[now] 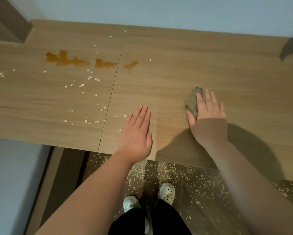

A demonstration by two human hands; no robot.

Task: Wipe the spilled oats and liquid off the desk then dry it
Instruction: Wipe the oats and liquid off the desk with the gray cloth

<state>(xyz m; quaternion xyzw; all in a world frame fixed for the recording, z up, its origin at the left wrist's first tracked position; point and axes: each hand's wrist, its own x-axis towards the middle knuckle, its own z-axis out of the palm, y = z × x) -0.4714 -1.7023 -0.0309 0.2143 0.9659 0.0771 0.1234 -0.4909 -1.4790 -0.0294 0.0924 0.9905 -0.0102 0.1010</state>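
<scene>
A wooden desk (193, 68) runs across the view. Brown liquid (69, 61) lies in puddles on its left half, with a smaller splash (130, 65) just right of the desk's seam. Loose oats (89, 78) are scattered below the puddles, down towards the front edge. My right hand (208, 107) lies flat with straight fingers on a crumpled grey cloth (192, 102), pressing it to the desk right of centre. My left hand (137, 131) rests flat and empty on the desk near the front edge, beside the seam.
Many oats (184, 175) cover the shiny floor under the desk's front edge, around my feet in white clogs (167, 192). A pale bed or surface (15, 175) sits at the lower left. The wall runs behind the desk. A dark shape (291, 48) sits at the desk's far right.
</scene>
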